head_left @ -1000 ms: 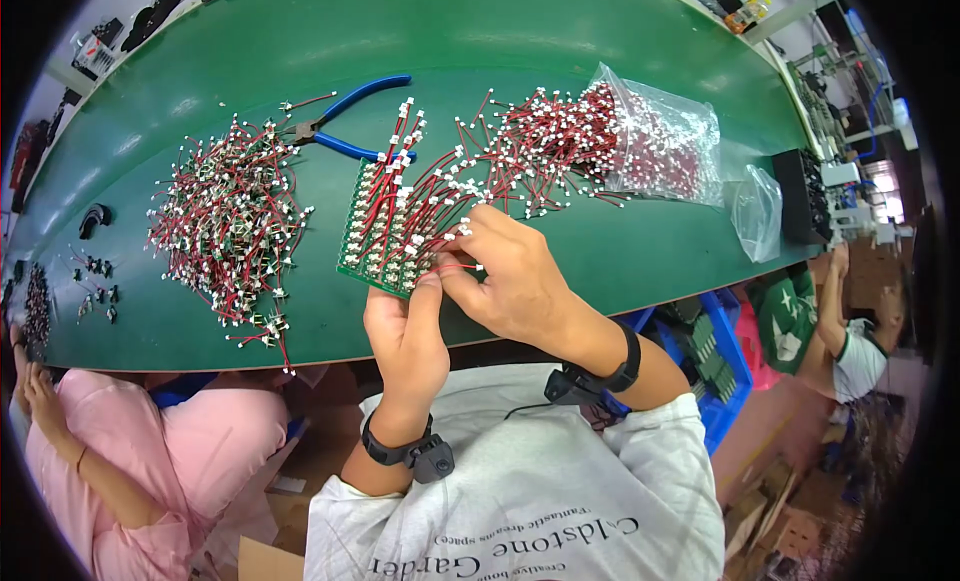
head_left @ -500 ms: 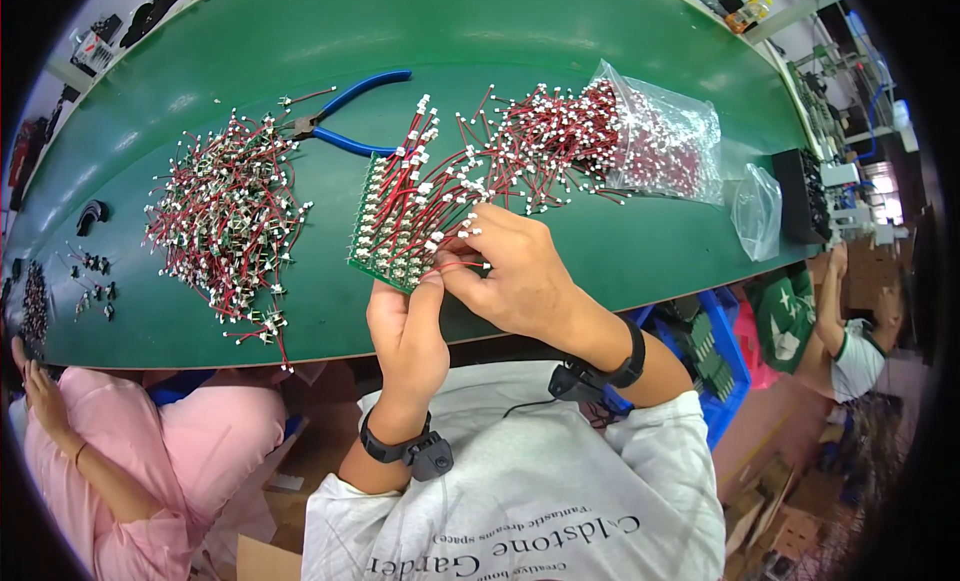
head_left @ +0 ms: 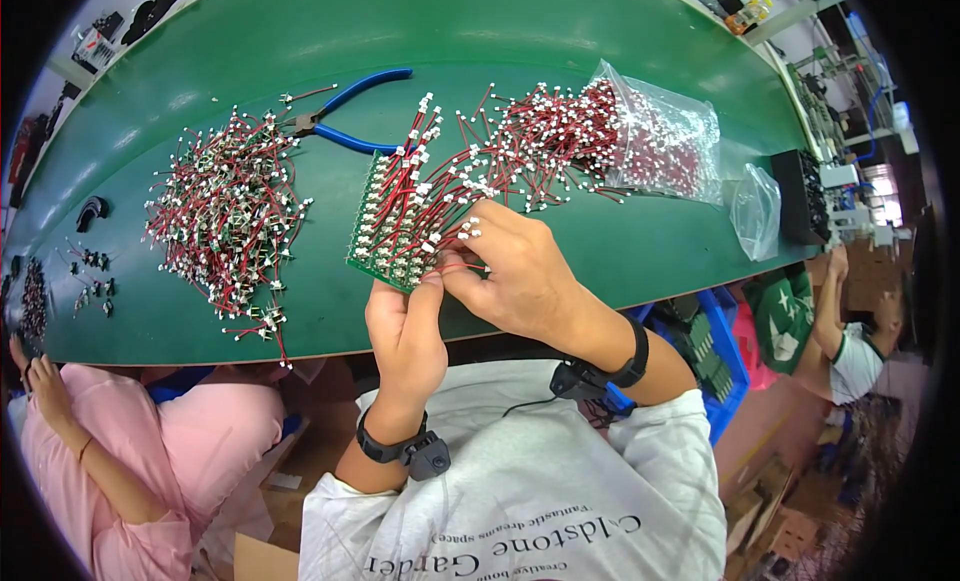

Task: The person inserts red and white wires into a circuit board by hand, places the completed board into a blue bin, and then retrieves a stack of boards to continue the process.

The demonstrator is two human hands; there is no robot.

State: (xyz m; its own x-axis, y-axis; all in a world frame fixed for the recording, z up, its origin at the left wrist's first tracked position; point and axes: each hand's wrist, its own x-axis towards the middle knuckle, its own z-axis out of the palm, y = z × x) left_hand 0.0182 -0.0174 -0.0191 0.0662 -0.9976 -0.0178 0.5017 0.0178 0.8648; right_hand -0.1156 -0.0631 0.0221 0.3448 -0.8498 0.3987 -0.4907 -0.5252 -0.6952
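Observation:
My left hand point(head_left: 408, 331) grips the lower edge of a green circuit board panel point(head_left: 366, 213), held tilted above the bench edge. Rows of white connectors cover the panel, and many red wire leads point(head_left: 408, 186) with white plugs stand out from it. At the panel's lower right corner, my right hand point(head_left: 510, 266) pinches a red wire lead point(head_left: 468, 268), its fingertips close to the left thumb. The lead's far end is hidden by the fingers. Beyond the panel lie blue-handled pliers point(head_left: 345, 139), jaws pointing left.
On the green bench point(head_left: 400, 31), a heap of small wired boards point(head_left: 228, 206) lies left. Loose red leads point(head_left: 560, 131) spill from a clear bag point(head_left: 668, 141) at right, near another plastic bag point(head_left: 756, 213) and a black box point(head_left: 798, 196). A blue crate point(head_left: 735, 381) stands below; a person in pink point(head_left: 150, 451) sits left.
Both hands and the panel stay almost in place, with only slight finger movement. The hand of the person in pink has shifted a little.

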